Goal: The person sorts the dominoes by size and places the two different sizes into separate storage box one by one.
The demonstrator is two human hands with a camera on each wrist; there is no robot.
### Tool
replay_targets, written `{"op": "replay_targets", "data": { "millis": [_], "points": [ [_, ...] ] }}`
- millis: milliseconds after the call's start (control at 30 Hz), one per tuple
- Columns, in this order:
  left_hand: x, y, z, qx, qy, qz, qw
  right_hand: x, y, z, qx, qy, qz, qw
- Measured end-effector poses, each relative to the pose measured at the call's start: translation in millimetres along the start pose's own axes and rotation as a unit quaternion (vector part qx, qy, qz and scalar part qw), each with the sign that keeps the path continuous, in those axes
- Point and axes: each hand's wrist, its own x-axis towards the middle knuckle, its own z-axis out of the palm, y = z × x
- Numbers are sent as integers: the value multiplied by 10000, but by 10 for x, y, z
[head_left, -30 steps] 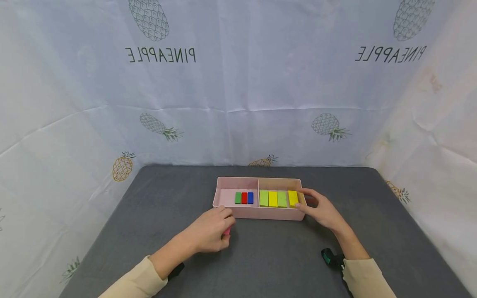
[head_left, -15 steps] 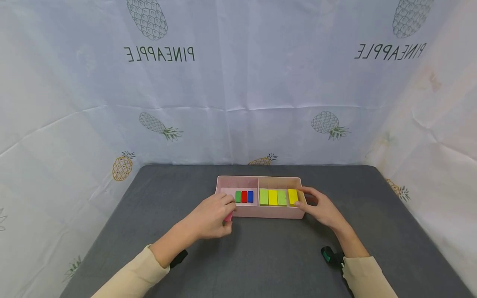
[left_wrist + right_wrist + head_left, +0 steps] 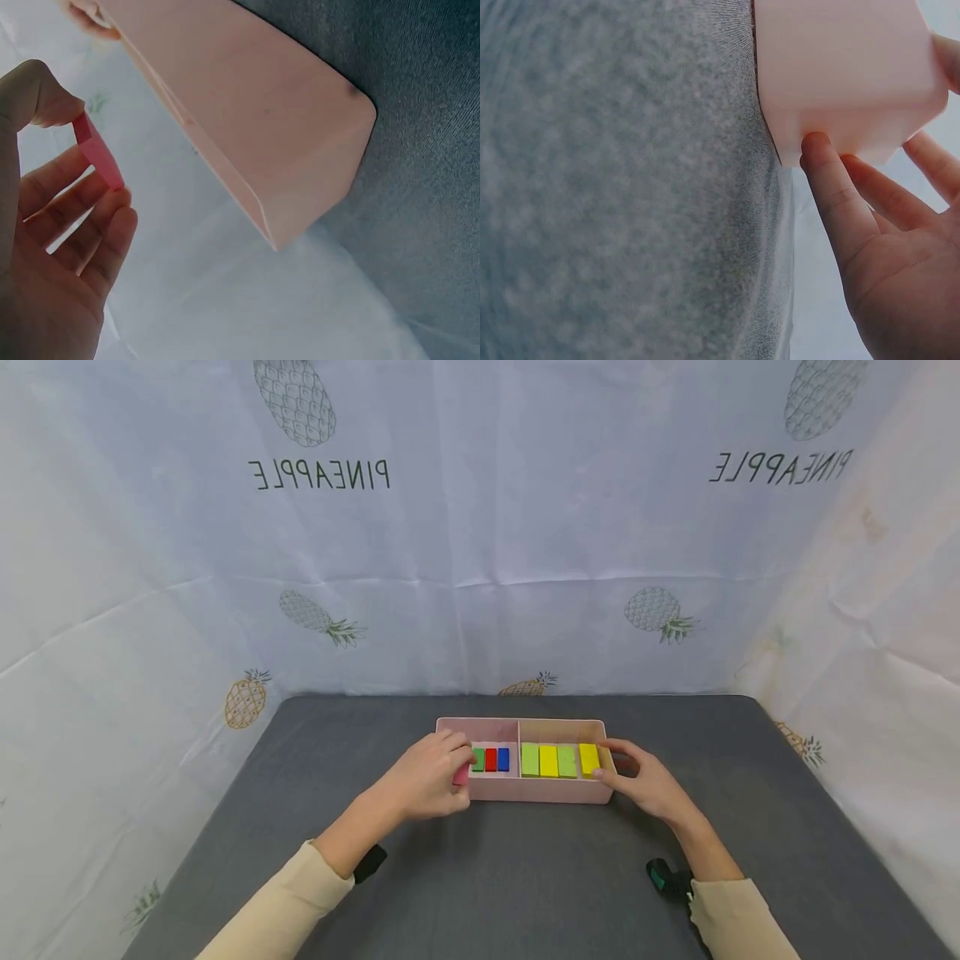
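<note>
Since a second ago the left hand (image 3: 429, 781) has been rising from the mat in front of the pink box (image 3: 558, 791) and is now hovering over the box's left end, carrying the pink block (image 3: 461, 776) with it. The right hand (image 3: 647, 781) and the box itself are staying where they were.

The left hand is pinching the pink block between thumb and curled fingers (image 3: 96, 225); the wrist view is showing the block (image 3: 98, 152) held on edge in the air, just left of the box's end wall (image 3: 300, 142) and not touching it. The right hand is gripping the box's right end, thumb (image 3: 838, 196) pressing on the near corner and the other fingers wrapping round the far side of that end.

Inside the box, the left compartment is holding a green block (image 3: 478, 759), a red block (image 3: 491, 759) and a blue block (image 3: 503, 759) side by side against the divider. The right compartment is holding four longer blocks (image 3: 558, 760), light green and yellow in turn. The box is sitting on the grey mat (image 3: 525, 877).
</note>
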Motion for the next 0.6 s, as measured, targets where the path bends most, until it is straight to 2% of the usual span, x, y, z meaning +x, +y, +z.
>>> {"op": "replay_targets", "data": {
  "millis": [233, 600],
  "points": [
    [77, -98, 17, -120, 56, -268, 9996, -21, 3, 16, 88, 6, -98, 9999],
    [244, -216, 92, 68, -53, -377, 9993, -20, 6, 1, 138, -11, -160, 9998]
  ]
}}
